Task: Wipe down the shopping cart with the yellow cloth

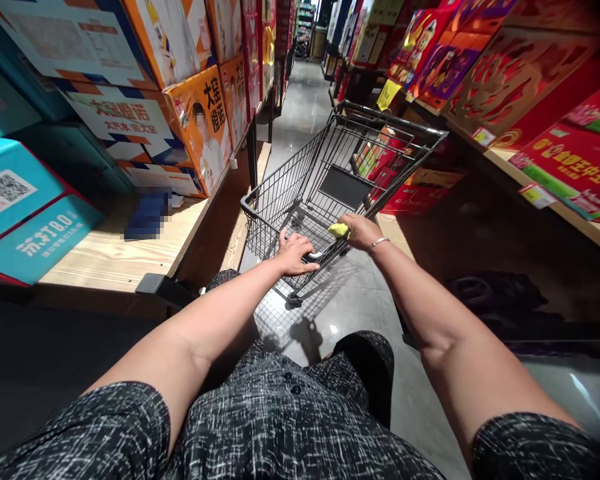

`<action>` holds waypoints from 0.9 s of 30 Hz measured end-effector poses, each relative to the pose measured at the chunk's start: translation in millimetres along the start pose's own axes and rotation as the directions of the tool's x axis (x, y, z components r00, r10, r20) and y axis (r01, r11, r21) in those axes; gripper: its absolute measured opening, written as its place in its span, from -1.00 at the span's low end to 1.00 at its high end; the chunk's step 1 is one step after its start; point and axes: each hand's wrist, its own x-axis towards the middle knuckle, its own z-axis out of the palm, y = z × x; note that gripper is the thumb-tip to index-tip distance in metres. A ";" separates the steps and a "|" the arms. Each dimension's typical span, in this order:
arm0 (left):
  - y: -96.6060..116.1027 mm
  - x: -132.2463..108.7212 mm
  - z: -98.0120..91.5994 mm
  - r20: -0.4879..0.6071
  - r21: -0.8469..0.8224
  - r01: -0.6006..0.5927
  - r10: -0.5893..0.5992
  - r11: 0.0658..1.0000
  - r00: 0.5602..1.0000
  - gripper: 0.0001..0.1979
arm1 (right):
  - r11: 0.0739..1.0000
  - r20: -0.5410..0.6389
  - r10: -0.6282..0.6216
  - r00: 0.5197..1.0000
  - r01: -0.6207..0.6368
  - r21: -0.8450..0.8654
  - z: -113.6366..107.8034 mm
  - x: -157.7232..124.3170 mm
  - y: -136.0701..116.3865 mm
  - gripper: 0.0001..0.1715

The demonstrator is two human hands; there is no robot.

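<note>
A black wire shopping cart (275, 177) stands at an angle in the aisle, its near corner towards me. My left hand (296, 256) lies over the cart's near rim, fingers curled across it and thumb on the near side. Just to the right, my right hand (361, 232), with a bracelet at the wrist, grips a crumpled yellow cloth (339, 230) against the cart's side rim. Its fingertips are partly hidden behind the hand. The wire basket shows a dark panel (345, 187) at its far end.
Wooden shelves with orange drink cartons (200, 127) and a teal box (35, 213) line the left side. A dark blue item (147, 213), blurred, lies on the left shelf (115, 257). Red gift boxes (575, 160) fill the right shelf. The grey tiled aisle (305, 93) runs ahead.
</note>
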 end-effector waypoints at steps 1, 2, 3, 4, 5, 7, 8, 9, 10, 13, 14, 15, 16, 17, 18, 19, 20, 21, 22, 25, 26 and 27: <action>2.0 0.6 1.6 -0.010 -0.005 0.008 -0.008 1.000 1.000 -0.71 | 0.999 0.029 0.042 0.999 -0.041 -0.035 -4.1 4.4 7.1 -0.82; 4.5 1.3 3.5 -0.019 -0.010 0.016 -0.016 1.000 1.000 -0.68 | 0.994 0.052 0.087 0.995 -0.083 -0.073 -8.3 8.9 15.3 -0.82; 7.0 2.1 5.4 -0.026 -0.014 0.023 -0.023 1.000 0.999 -0.66 | 0.987 0.066 0.126 0.990 -0.118 -0.107 -11.9 12.9 23.4 -0.80; 9.1 2.9 7.1 -0.031 -0.017 0.028 -0.028 0.999 0.999 -0.64 | 0.981 0.073 0.151 0.986 -0.140 -0.134 -14.4 16.0 30.4 -0.79; 10.7 3.7 8.4 -0.032 -0.019 0.030 -0.031 0.999 0.999 -0.64 | 0.977 0.077 0.161 0.984 -0.148 -0.151 -15.6 17.9 35.7 -0.80; 10.7 5.0 8.8 -0.020 -0.026 0.029 -0.030 0.999 0.999 -0.64 | 0.979 0.074 0.144 0.987 -0.131 -0.159 -13.8 18.8 40.7 -0.82; 9.0 5.4 7.8 -0.013 -0.029 0.029 -0.030 0.999 0.999 -0.65 | 0.981 0.066 0.128 0.990 -0.117 -0.152 -11.3 18.1 40.7 -0.83; 6.1 5.5 5.9 -0.008 -0.033 0.029 -0.029 0.999 1.000 -0.65 | 0.984 0.056 0.116 0.992 -0.107 -0.143 -8.4 17.1 39.5 -0.85; 2.4 5.4 3.3 -0.004 -0.039 0.026 -0.026 0.999 1.000 -0.66 | 0.985 0.044 0.112 0.993 -0.105 -0.133 -5.4 15.9 37.4 -0.85; -12.2 3.3 -6.3 0.000 -0.072 0.009 -0.009 0.997 1.000 -0.66 | 0.984 0.022 0.142 0.990 -0.139 -0.108 0.9 11.9 27.8 -0.86; -17.4 2.5 -9.6 -0.002 -0.083 0.003 -0.003 0.997 1.000 -0.67 | 0.983 0.015 0.155 0.988 -0.153 -0.098 1.9 10.3 24.1 -0.86; -22.6 1.9 -12.6 -0.006 -0.092 -0.003 0.002 0.996 1.000 -0.67 | 0.982 0.005 0.167 0.986 -0.166 -0.089 2.4 8.6 20.3 -0.85; -27.8 1.8 -15.3 -0.012 -0.098 -0.007 0.006 0.995 1.000 -0.67 | 0.981 -0.007 0.178 0.984 -0.178 -0.081 2.8 6.6 16.6 -0.84; -32.9 2.2 -17.9 -0.017 -0.102 -0.010 0.008 0.995 1.000 -0.66 | 0.980 -0.019 0.184 0.983 -0.185 -0.073 3.0 4.2 13.2 -0.83; -37.9 3.2 -20.2 -0.020 -0.105 -0.011 0.009 0.994 1.000 -0.64 | 0.980 -0.031 0.187 0.982 -0.189 -0.062 3.4 1.5 10.2 -0.81; -42.9 4.5 -22.4 -0.022 -0.107 -0.009 0.007 0.994 1.000 -0.61 | 0.981 -0.042 0.186 0.982 -0.187 -0.046 4.0 -1.6 7.6 -0.78; -48.0 6.0 -24.6 -0.025 -0.106 -0.006 0.003 0.994 1.000 -0.58 | 0.984 -0.054 0.176 0.983 -0.177 -0.017 4.9 -4.9 5.4 -0.73; -53.1 7.6 -26.6 -0.031 -0.102 -0.001 -0.002 0.995 1.000 -0.56 | 0.987 -0.069 0.157 0.985 -0.156 0.027 6.1 -8.1 3.4 -0.66; -58.3 8.8 -28.5 -0.041 -0.093 0.007 -0.011 0.996 0.999 -0.55 | 0.988 -0.089 0.134 0.987 -0.127 0.084 7.6 -11.1 1.6 -0.58; -73.4 9.9 -33.2 -0.089 -0.078 0.046 -0.053 0.996 0.995 -0.59 | 0.958 -0.176 0.088 0.981 -0.036 0.283 14.0 -15.9 -5.9 -0.34; -78.1 9.4 -34.3 -0.106 -0.081 0.062 -0.070 0.995 0.992 -0.60 | 0.940 -0.201 0.094 0.975 -0.020 0.340 16.7 -15.7 -9.6 -0.32; -82.4 8.7 -35.4 -0.121 -0.085 0.074 -0.084 0.994 0.989 -0.60 | 0.922 -0.222 0.113 0.968 -0.019 0.388 19.4 -14.8 -14.0 -0.33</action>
